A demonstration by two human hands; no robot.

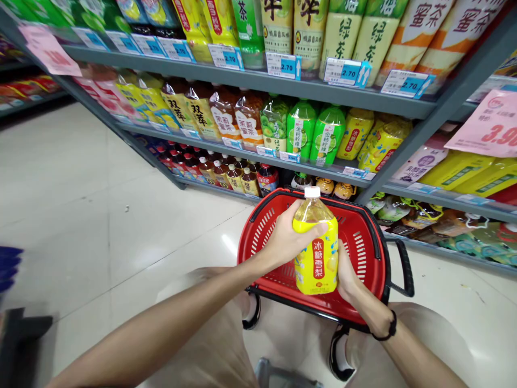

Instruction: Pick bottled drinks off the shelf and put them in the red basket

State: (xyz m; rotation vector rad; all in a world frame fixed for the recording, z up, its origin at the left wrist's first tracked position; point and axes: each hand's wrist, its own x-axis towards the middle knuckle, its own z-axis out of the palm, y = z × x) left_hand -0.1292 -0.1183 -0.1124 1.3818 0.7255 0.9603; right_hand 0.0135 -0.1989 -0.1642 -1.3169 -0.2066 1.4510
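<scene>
A large drink bottle point(317, 264) with a white cap and a yellow label is held nearly upright above the red shopping basket point(277, 280). My left hand point(286, 237) is wrapped round its upper left side, with the thumb across the front of the label. At the lower right side my right hand point(347, 272) grips it, and those fingers are mostly hidden behind the bottle. The slotted basket lies below both hands, between my knees. A black band point(392, 326) is on my right wrist.
A grey shelf rack point(242, 78) full of bottled drinks stands just ahead, with price tags along its edges. Similar yellow bottles point(355, 133) sit on the middle shelf. The basket's black handle point(404, 267) sticks out to the right. Pale tiled floor point(81, 215) stretches left.
</scene>
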